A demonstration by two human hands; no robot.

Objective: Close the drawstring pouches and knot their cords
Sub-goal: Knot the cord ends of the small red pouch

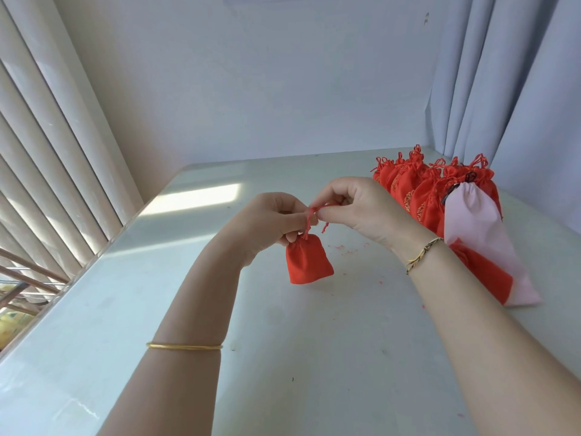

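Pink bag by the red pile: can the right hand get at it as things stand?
Probably yes: the pink bag lies just beside the right hand, nothing between. But that hand pinches the cord of the red pouch and would have to let go first.

A pale table (283, 372) meets a plain white wall (251, 89) at its far edge. White blinds (47, 136) hang along its left edge. A light curtain (503, 73) hangs by the far right corner. A bright patch of sunlight (191, 198) lies near the far left corner.
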